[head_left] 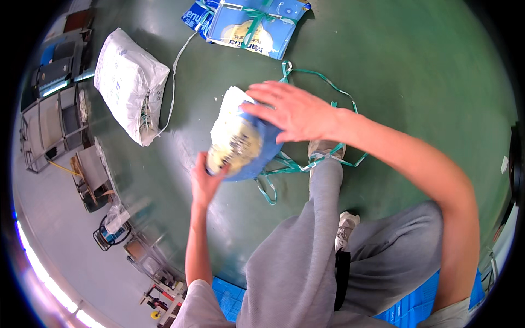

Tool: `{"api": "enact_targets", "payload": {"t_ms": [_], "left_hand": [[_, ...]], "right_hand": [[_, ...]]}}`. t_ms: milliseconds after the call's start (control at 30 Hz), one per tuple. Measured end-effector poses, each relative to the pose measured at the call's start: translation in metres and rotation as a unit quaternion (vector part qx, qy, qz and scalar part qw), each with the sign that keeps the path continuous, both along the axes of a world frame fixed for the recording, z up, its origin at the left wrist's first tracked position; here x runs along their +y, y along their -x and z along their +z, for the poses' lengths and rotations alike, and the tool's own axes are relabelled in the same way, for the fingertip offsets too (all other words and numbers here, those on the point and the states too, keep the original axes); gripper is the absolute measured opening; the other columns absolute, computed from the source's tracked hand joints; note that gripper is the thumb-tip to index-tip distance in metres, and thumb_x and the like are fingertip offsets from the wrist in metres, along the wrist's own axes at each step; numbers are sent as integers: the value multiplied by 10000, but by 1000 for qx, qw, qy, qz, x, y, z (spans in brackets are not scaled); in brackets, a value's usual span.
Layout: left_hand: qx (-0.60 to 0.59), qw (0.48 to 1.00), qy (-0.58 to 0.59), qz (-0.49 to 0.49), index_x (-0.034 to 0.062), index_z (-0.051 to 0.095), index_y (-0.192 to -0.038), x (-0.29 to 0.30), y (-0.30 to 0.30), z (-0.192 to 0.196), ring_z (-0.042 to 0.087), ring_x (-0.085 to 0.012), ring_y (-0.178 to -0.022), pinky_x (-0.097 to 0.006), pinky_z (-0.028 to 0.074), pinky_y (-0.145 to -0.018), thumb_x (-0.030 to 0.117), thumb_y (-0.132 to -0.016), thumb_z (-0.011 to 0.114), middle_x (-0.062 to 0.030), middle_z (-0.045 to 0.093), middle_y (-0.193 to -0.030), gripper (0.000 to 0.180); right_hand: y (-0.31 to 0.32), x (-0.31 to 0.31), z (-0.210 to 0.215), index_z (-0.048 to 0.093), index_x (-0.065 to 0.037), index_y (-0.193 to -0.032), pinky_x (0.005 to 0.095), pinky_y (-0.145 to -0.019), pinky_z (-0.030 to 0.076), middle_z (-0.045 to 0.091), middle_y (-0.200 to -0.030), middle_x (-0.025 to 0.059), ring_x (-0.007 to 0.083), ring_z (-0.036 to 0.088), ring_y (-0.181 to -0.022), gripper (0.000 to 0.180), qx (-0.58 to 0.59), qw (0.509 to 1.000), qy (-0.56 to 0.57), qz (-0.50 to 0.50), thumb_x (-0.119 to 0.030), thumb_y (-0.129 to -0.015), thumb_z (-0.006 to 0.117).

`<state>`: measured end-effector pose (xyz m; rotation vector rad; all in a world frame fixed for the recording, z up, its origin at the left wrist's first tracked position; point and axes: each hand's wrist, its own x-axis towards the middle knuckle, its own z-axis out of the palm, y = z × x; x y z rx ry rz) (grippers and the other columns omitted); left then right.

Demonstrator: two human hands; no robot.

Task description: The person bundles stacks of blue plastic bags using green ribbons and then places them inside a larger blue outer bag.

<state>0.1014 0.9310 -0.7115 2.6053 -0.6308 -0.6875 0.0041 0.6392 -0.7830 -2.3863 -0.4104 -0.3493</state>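
On the green floor (415, 82), tied blue packs (235, 27) show white lettering, a white sack (128, 85) faint marks; between my hands is a blue-and-white package (240, 139), its dark print blurred; my left hand (205, 183) pinches its near edge, my right hand (298, 112) lies over its far side, gripping or not I cannot tell

Gripped at the near end by left fingers (202, 163), slanting up beneath right fingers (269, 97): blue-and-white packet (239, 141), cream-patched, dark-printed, somewhat blurred, blue under the right fingertips.
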Motion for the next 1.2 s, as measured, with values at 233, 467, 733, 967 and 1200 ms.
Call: {"api": "enact_targets", "payload": {"t_ms": [233,467,733,967,1200], "left_hand": [[-18,982,-40,-181,52,546,-1069,13,109,3,650,-309,-890,-369,534,-724,205,-729,804,-112,636,-1001,454],[202,974,-31,-96,44,516,-1211,11,73,-41,617,-287,-1037,-381,505,-884,370,-785,772,-96,596,-1241,595],[-48,983,-135,-112,27,531,-1175,36,-85,-155,549,-316,-1090,-396,455,-926,377,-711,800,-127,591,-1108,640],[-11,943,-303,-138,16,553,-1113,15,-86,-150,573,-279,-1039,-363,459,-871,453,-580,861,-108,618,-1088,755],[149,971,-177,55,-20,560,-1030,90,-63,-155,574,-159,-880,-289,474,-767,411,-648,868,-80,605,-959,654]], "right_hand": [[47,82,0,561,26,-1138,350,-706,493,656,-820,72,232,646,-848,510,264,921,159,240,-126,-678,722],[83,74,-11,650,-50,-834,328,-622,470,680,-726,51,216,667,-735,133,129,942,219,221,-128,-728,670],[105,109,-23,660,-87,-880,369,-764,429,667,-813,17,219,584,-897,132,100,939,289,159,-189,-811,612],[95,70,-20,644,-158,-781,331,-815,386,640,-782,-9,194,556,-910,47,52,951,271,139,-197,-765,623],[43,11,-35,642,-152,-713,330,-955,433,623,-789,21,201,588,-915,32,-34,975,199,95,-127,-696,634]]}}
